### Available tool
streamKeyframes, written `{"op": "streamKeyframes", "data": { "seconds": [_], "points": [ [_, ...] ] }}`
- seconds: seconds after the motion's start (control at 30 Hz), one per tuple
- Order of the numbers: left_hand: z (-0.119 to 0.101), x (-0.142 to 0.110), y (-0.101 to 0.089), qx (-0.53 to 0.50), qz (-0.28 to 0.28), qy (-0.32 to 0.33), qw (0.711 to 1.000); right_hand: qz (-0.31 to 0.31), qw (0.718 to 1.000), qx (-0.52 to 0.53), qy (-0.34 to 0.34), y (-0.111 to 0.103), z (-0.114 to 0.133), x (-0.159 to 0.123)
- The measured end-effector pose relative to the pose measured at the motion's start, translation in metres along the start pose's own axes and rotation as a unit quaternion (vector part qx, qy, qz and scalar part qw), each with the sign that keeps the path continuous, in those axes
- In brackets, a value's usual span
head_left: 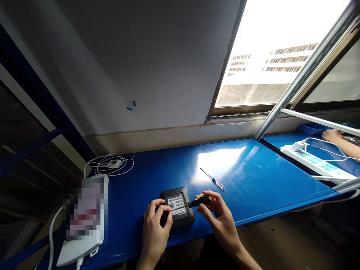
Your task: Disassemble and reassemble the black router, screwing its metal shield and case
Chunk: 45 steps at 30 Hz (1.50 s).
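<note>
A black square device (192, 216) with rounded corners lies on the blue table, its white barcode label facing up. Over its left side rests my left hand (156, 221), with the thumb and index fingertips closed together where the thin shaft of a screwdriver ends. That screwdriver has a black and yellow handle (203, 201) and lies nearly level across the label. My right hand (219, 215) grips the handle between thumb and fingers, to the right of the device. The tip of the shaft is hidden at my left fingertips.
A second screwdriver (216, 182) with a clear, teal-collared handle lies beyond my right hand. At left are a coiled white cable (114, 164) and a white power strip (84, 245), partly blurred. Rightward, another person's hand (333, 135) is near a blue tray (312, 128) and a white power strip (317, 163).
</note>
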State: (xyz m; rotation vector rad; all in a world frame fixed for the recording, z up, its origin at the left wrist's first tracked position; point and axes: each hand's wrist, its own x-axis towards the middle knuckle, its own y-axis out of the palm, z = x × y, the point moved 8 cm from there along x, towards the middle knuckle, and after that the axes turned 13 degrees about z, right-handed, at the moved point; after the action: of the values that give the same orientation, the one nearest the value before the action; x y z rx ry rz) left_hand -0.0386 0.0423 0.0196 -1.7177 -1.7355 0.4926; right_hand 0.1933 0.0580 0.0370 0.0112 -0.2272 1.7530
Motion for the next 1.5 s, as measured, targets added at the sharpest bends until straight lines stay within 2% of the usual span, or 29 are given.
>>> {"op": "streamKeyframes", "data": {
  "seconds": [0.27, 0.43, 0.73, 0.9, 1.5],
  "points": [
    [0.002, 0.001, -0.004, -0.017, 0.0, -0.001, 1.0, -0.093, 0.995, 0.02, -0.022, -0.023, 0.015, 0.001],
    [0.0, 0.0, -0.005, -0.018, -0.009, 0.015, 1.0, -0.126, 0.992, 0.012, -0.009, -0.038, 0.009, 0.002],
    [-0.005, -0.003, -0.006, -0.018, -0.022, 0.061, 0.998, -0.146, 0.987, 0.047, 0.039, -0.046, -0.02, 0.004],
    [-0.005, -0.002, -0.01, -0.01, -0.029, 0.057, 0.998, -0.154, 0.984, 0.066, 0.06, -0.049, -0.035, 0.004],
    [-0.009, 0.001, -0.012, 0.001, -0.019, 0.055, 0.998, -0.177, 0.976, 0.103, 0.072, -0.052, -0.043, -0.001]
  ]
}}
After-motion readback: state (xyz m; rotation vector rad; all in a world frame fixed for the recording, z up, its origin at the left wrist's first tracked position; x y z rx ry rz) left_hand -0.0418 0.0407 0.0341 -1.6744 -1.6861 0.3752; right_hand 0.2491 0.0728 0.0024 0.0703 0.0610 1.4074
